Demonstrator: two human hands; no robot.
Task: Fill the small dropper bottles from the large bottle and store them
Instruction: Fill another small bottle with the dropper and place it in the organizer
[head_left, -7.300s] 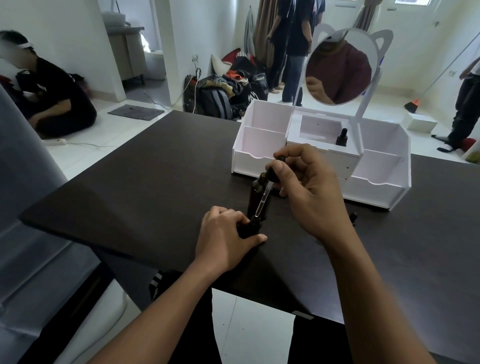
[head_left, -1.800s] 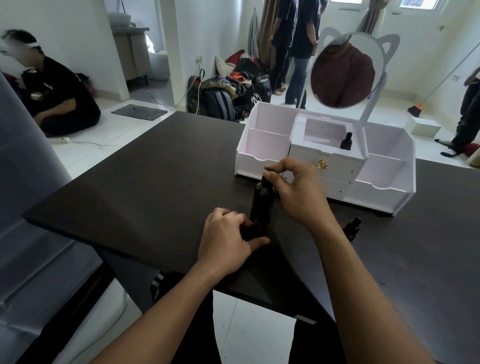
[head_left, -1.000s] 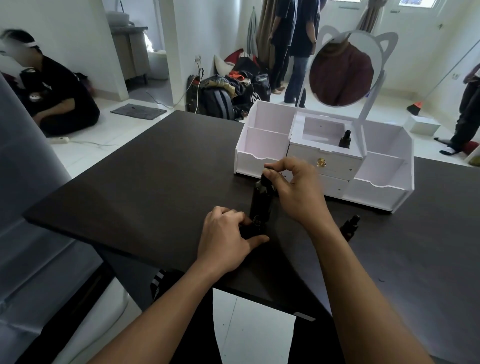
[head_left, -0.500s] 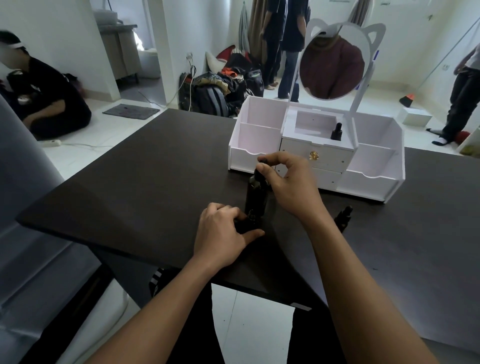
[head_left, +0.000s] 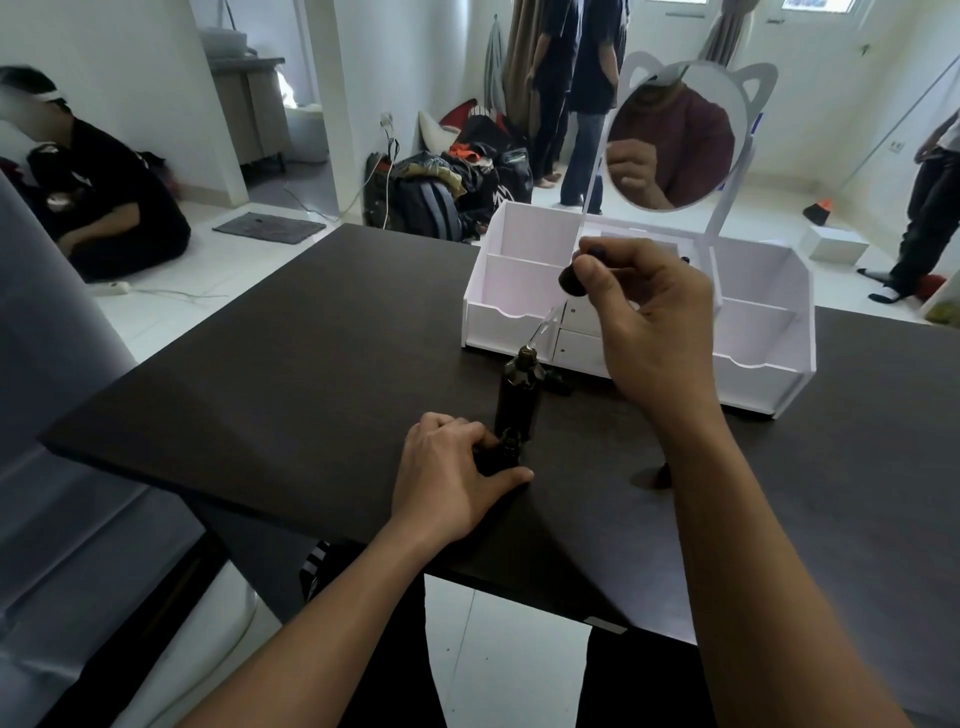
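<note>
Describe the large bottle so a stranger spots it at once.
Find the white organizer on the dark table. Before its drawers stands the large bottle, dark and open-necked. It is taller than the small bottle the left hand grips.

We see the right hand pinching a dropper, big bottle below its fingers; left hand grips a small bottle.

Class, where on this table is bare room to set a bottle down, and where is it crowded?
Bare: the table left of the left hand and of the organizer. Crowded: round the large bottle, near the right hand.
</note>
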